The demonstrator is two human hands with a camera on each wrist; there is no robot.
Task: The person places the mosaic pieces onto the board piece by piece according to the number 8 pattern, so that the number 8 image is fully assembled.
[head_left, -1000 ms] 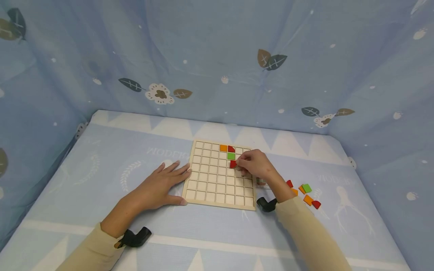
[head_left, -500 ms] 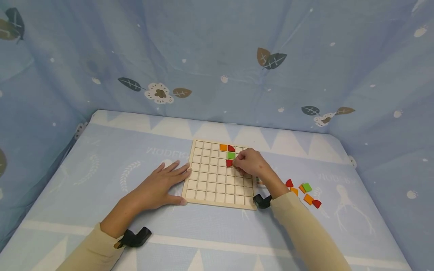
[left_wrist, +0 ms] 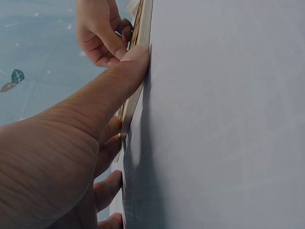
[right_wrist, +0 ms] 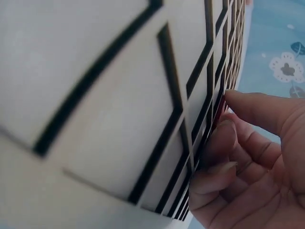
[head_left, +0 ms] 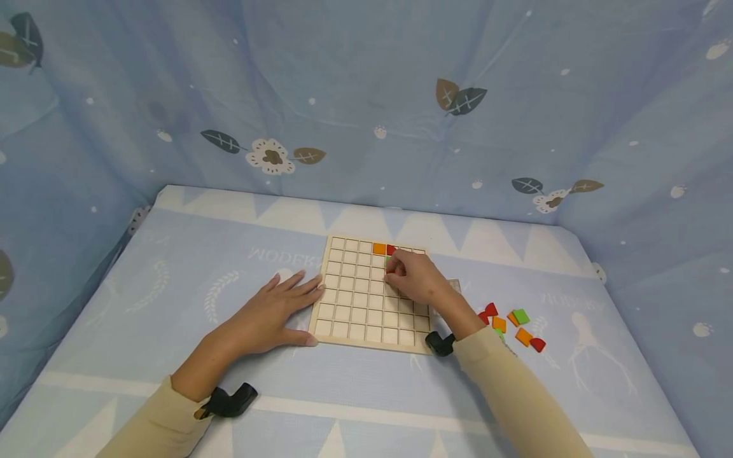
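blue curtain (head_left: 355, 95) behind patterned tablecloth (head_left: 355, 385)

The board (head_left: 350, 315) is lying on the table (head_left: 309, 404), the left hand (head_left: 273, 315) contacting its left edge, the right hand (head_left: 420, 278) overlying its right half. Loose tiles (head_left: 523, 337) are lying farther right.

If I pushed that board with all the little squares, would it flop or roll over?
The board probably wouldn't flop, because its straight edges and woody look suggest it's stiff. It likely wouldn't roll or tip, since it lies flat and wide on the table. It might slide, though the left hand touching its edge could slow it.
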